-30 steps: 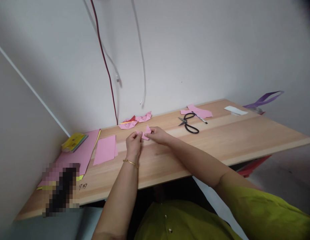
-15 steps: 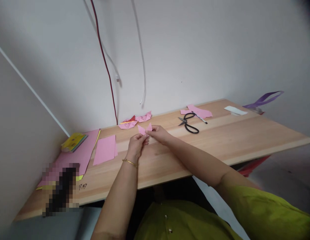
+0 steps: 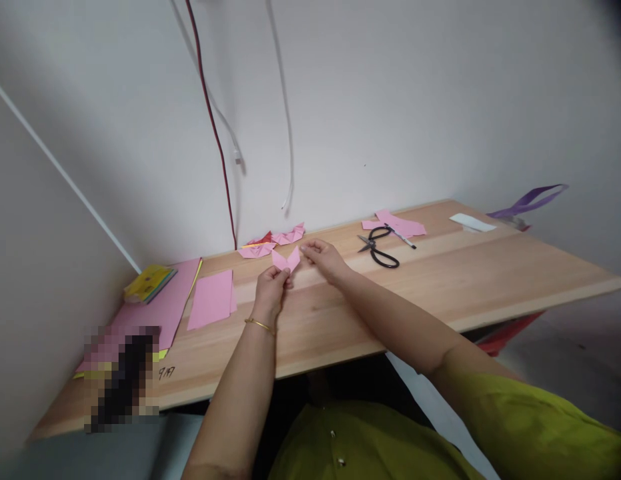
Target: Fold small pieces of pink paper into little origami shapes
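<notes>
My left hand (image 3: 273, 287) is closed on a small folded piece of pink paper (image 3: 286, 261), pinching its lower end between thumb and fingers. Two pointed flaps of the paper spread upward in a V. Just right of the right-hand flap is my right hand (image 3: 324, 259), its fingers loosely bent and slightly apart, with nothing seen in them. Behind the hands, by the wall, lie several pink folded paper pieces (image 3: 289, 235), one with red and yellow on it.
Pink paper sheets (image 3: 211, 300) lie left of my hands, beside larger pink sheets (image 3: 183, 293) topped by a yellow packet (image 3: 149, 283). To the right are black-handled scissors (image 3: 384, 257), a pen (image 3: 403, 237), pink scraps (image 3: 390, 219) and a white strip (image 3: 473, 222). Cables (image 3: 210, 110) hang down the wall.
My right hand has let go of the folded pink paper and moved slightly up and right. My left hand still holds the paper, whose two flaps now show more fully.
</notes>
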Available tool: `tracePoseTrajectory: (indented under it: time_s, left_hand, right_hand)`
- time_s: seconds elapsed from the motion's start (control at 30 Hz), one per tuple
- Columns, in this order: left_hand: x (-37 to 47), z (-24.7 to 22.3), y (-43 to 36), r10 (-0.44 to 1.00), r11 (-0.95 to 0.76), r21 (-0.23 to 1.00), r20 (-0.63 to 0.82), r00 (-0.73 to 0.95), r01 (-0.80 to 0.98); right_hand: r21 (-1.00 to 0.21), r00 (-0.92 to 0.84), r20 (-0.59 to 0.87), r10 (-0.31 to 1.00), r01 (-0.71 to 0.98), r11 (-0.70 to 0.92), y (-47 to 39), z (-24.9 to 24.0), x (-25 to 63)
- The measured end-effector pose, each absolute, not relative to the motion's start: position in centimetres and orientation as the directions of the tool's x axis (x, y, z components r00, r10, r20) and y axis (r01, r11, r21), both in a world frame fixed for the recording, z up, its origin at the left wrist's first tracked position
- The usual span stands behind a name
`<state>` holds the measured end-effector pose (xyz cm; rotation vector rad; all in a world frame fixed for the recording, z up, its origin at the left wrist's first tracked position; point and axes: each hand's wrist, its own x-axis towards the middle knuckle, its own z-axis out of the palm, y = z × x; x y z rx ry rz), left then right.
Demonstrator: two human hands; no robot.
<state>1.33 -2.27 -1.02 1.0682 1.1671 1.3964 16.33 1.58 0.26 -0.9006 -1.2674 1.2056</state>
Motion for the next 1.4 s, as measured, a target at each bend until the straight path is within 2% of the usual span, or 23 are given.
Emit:
tracePoseTrajectory:
  time_s: [0.2,0.3,0.43,0.57,0.73,0.93,1.0,1.13,1.3,1.4]
  left_hand:
    - [1.2,-1.3,-2.0,0.991,-0.092,0.985,0.076,-0.108,-0.147]
    - [1.1,-1.3,-2.0,0.989,-0.101,0.986,0.085,-0.123,-0.131]
    - [1.1,-1.2,-2.0,0.984,-0.121,0.988,0.107,-0.146,-0.094]
    - [1.0,-1.3,-2.0,0.985,-0.094,0.988,0.074,-0.155,-0.123]
    - [1.0,-1.6,-1.9,0.995,-0.073,0.984,0.061,-0.083,-0.159]
    - [0.8,-1.9,-1.7,0.990,-0.092,0.987,0.077,-0.119,-0.128]
    - [0.7,-1.7,-1.7,0.991,-0.081,0.986,0.063,-0.121,-0.145]
    - [0.8,-1.0,-2.2,0.997,-0.013,0.968,-0.006,-0.076,-0.249]
    - [1.0,0.0,-2.7,0.998,0.063,0.950,-0.066,0.001,-0.305]
    - [1.0,0.2,-2.8,0.998,0.061,0.953,-0.064,0.001,-0.298]
  right_hand:
    - [-0.974,-0.365,0.212,0.906,0.001,0.228,0.6,0.2,15.9]
    - [-0.957,-0.374,0.254,0.892,0.039,0.289,0.3,0.4,15.7]
    - [-0.964,-0.358,0.209,0.910,0.083,0.254,0.2,0.7,15.5]
    - [-0.975,-0.334,0.170,0.927,0.081,0.208,0.4,0.4,15.5]
    - [-0.971,-0.365,0.219,0.905,0.012,0.240,0.5,0.1,15.7]
    - [-0.959,-0.368,0.214,0.905,0.095,0.266,0.6,0.3,15.8]
    - [-0.958,-0.376,0.242,0.894,0.057,0.283,0.7,0.4,16.0]
    - [-0.932,-0.458,0.343,0.820,-0.056,0.359,0.9,0.8,16.6]
    - [-0.755,-0.503,0.525,0.687,0.098,0.648,0.9,1.6,17.1]
    - [-0.698,-0.550,0.525,0.649,0.158,0.698,1.1,1.7,17.3]
